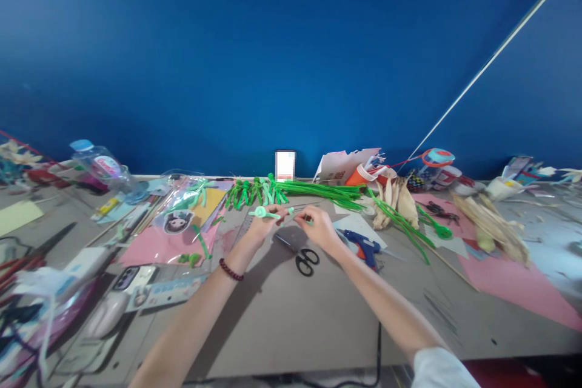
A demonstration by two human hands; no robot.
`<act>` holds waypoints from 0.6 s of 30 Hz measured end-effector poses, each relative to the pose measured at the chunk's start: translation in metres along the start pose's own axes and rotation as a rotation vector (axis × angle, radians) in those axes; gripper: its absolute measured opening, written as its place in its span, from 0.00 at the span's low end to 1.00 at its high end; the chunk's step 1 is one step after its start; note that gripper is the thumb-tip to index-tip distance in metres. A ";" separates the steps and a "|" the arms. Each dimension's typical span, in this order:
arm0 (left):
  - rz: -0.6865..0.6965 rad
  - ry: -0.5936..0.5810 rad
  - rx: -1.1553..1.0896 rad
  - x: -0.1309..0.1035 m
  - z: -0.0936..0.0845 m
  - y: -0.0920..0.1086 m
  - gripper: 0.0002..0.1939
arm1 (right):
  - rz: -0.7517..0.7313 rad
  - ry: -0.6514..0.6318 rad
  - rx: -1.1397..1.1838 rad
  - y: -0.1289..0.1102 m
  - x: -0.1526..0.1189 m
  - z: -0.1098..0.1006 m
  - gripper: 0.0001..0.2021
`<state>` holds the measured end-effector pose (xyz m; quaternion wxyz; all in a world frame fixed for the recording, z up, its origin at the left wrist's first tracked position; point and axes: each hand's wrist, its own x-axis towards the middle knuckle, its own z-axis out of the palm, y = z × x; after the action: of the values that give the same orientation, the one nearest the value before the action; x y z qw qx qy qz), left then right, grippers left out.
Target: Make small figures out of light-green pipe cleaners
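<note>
My left hand (267, 224) is closed on a pale green fuzzy stem piece (260, 212), which has a round coil at its left end and points right. Close beside it on the right, my right hand (313, 222) has its fingers pinched together near the stem's tip; what they hold is too small to make out. Black-handled scissors (307, 261) lie on the grey table (282, 327) just below the hands. Behind the hands are a bundle of long green stems (322, 190) and several short twisted green pieces (257, 192).
A blue glue gun (361, 245) lies right of the scissors. An upright phone (285, 165) leans at the blue wall. Pink sheets, a plastic bag (177, 221) and a bottle (102, 163) are on the left. Dried husks (495, 227) and an orange cup (359, 176) are on the right.
</note>
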<state>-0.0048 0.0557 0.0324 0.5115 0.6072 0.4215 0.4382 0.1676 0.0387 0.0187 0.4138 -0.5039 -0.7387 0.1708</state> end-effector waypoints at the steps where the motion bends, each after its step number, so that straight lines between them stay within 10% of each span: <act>1: -0.016 -0.019 -0.036 -0.001 0.001 0.002 0.14 | -0.005 0.002 0.006 0.003 0.002 -0.003 0.06; 8: -0.081 -0.226 -0.062 -0.007 -0.003 0.007 0.14 | -0.054 0.023 0.052 0.003 0.007 -0.013 0.06; 18: -0.001 0.013 -0.103 -0.003 -0.001 0.005 0.13 | -0.107 -0.005 0.052 -0.003 0.009 -0.020 0.07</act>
<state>-0.0062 0.0529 0.0368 0.5394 0.5772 0.4020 0.4630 0.1801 0.0421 0.0359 0.4333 -0.4523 -0.7610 0.1688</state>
